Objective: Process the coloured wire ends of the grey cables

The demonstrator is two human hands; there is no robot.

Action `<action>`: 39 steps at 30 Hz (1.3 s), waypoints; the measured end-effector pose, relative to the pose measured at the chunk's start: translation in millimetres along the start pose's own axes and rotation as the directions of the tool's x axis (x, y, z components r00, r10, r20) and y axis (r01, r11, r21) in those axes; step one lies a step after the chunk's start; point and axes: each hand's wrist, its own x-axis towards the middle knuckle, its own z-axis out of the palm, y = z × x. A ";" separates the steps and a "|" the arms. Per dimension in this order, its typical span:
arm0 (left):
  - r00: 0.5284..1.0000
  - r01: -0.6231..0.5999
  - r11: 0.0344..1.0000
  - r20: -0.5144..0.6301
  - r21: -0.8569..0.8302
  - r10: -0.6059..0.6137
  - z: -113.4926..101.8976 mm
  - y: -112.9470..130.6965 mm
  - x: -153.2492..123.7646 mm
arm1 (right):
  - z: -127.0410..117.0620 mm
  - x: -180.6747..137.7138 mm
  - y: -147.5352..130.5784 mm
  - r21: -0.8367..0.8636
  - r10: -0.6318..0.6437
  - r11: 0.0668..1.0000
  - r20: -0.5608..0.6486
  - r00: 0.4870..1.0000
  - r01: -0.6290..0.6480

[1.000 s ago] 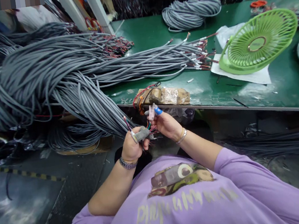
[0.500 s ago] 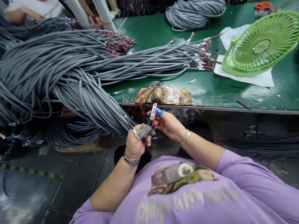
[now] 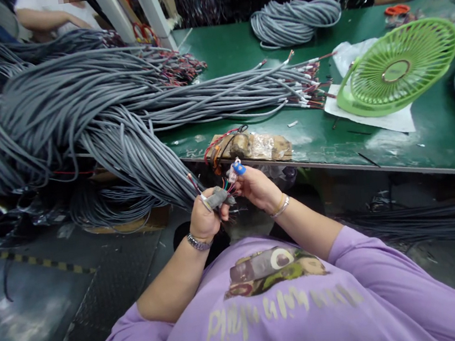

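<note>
My left hand [image 3: 203, 218] is closed around the end of a grey cable, its thumb side covered by a grey wrap [image 3: 216, 197]. Thin coloured wires [image 3: 226, 185] fan out from there toward my other hand. My right hand [image 3: 260, 189] pinches a small pale pinkish block with holes [image 3: 232, 176]. A blue finger cot [image 3: 239, 167] covers the tip of that hand's thumb and partly hides the block. Behind my left hand a thick bundle of grey cables [image 3: 141, 148] hangs down over the table edge.
More grey cables [image 3: 226, 95] lie across the green table [image 3: 227, 42], their stripped ends to the right. A taped cardboard piece [image 3: 264, 146] sits at the front edge. There is a green fan [image 3: 399, 69] on the right and a cable coil [image 3: 295, 19] behind. Two other people work across the table.
My right thumb has shifted up over the pale block and now covers more of it. My left hand has stayed nearly still. The person at the back left has moved an arm.
</note>
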 end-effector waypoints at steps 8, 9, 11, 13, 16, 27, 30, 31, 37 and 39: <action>0.999 0.045 0.999 0.016 0.028 -0.046 0.0 1.4 1.5 | -9.5 8.1 7.6 0.201 0.106 0.972 0.086 0.991 -0.121; 0.999 0.050 0.998 0.018 0.037 -0.050 0.0 1.2 1.6 | -9.5 9.0 8.2 0.199 0.093 0.974 0.088 0.992 -0.109; 0.998 0.058 0.997 0.020 0.058 -0.060 -0.2 0.6 2.1 | -9.0 9.8 8.9 0.187 0.070 0.978 0.098 0.993 -0.088; 0.998 0.066 0.995 0.018 0.078 -0.067 -0.5 -0.1 2.9 | -8.2 9.4 9.0 0.179 0.056 0.981 0.107 0.993 -0.074; 0.998 0.068 0.994 0.011 0.084 -0.069 -0.5 -0.8 3.9 | -7.5 8.0 8.6 0.187 0.065 0.978 0.125 0.990 -0.088; 1.000 0.025 0.996 -0.018 0.091 -0.023 -1.1 -0.3 -9.8 | -20.9 -4.7 16.2 0.203 0.204 0.950 0.177 0.963 -0.238; 1.000 0.018 0.994 -0.023 0.107 -0.016 -3.3 -2.1 -14.1 | -24.8 -9.5 21.2 0.138 0.200 0.963 0.218 0.955 -0.233; 1.000 0.020 0.994 -0.026 0.110 -0.017 -3.9 -2.7 -14.7 | -25.0 -10.8 22.1 0.122 0.200 0.965 0.230 0.952 -0.232; 0.999 0.042 0.988 -0.031 0.150 -0.037 -5.9 -4.0 -15.0 | -18.2 -13.2 21.4 0.063 0.222 0.967 0.256 0.941 -0.245; 0.999 0.045 0.986 -0.023 0.161 -0.042 -6.7 -4.1 -15.3 | -15.7 -12.7 22.0 0.059 0.214 0.970 0.258 0.942 -0.237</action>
